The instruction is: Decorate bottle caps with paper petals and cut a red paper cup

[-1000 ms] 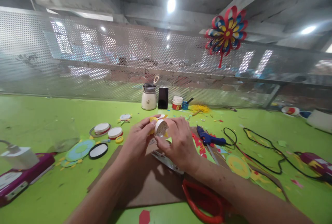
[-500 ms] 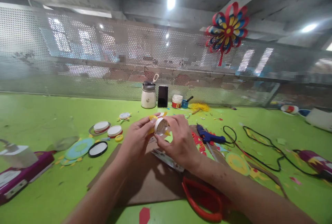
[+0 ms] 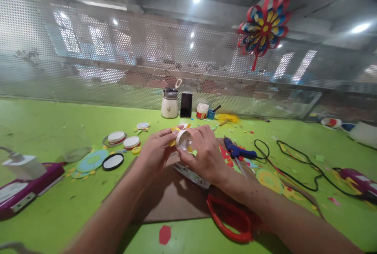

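My left hand (image 3: 154,152) and my right hand (image 3: 206,156) meet above a brown cardboard sheet (image 3: 173,199) on the green table (image 3: 59,120). Together they pinch a small white roll (image 3: 183,139) with yellow paper bits at its edge. Fingers of both hands are curled round it. A flat metal strip (image 3: 193,176) lies on the cardboard just under my right hand. Red-handled scissors (image 3: 231,216) lie beneath my right forearm.
White lids (image 3: 123,140) and paper discs (image 3: 92,161) lie left. A blue glue gun (image 3: 237,152) with a black cord (image 3: 294,167) lies right. A jar (image 3: 170,105), phone (image 3: 186,105) and small pots stand by the mesh wall. A purple device (image 3: 20,189) sits far left.
Both hands stay closed on the white roll and turn it slightly. The view has tilted a little, so everything sits marginally higher and to the right.
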Demonstrator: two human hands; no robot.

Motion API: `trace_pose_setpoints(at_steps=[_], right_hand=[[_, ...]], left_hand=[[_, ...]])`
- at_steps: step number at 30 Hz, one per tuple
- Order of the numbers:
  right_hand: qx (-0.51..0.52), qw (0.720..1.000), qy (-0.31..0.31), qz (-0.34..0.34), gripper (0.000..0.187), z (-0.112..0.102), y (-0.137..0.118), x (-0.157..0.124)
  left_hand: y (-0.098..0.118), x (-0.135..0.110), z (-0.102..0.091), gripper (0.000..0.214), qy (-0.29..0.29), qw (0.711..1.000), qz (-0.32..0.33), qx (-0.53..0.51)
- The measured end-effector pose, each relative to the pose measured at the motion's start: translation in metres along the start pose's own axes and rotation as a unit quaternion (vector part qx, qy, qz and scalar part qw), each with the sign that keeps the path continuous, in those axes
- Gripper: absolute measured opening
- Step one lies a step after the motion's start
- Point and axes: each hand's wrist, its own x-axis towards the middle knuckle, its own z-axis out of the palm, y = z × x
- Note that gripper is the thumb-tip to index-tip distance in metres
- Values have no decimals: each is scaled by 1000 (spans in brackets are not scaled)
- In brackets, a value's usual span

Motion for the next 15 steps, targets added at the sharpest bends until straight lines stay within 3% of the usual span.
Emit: trace_pose_setpoints(at_steps=[15], right_hand=[[11, 999, -27, 23, 26, -4, -3, 1]], left_hand=[[-1, 5, -4, 12, 4, 1000, 4, -5]])
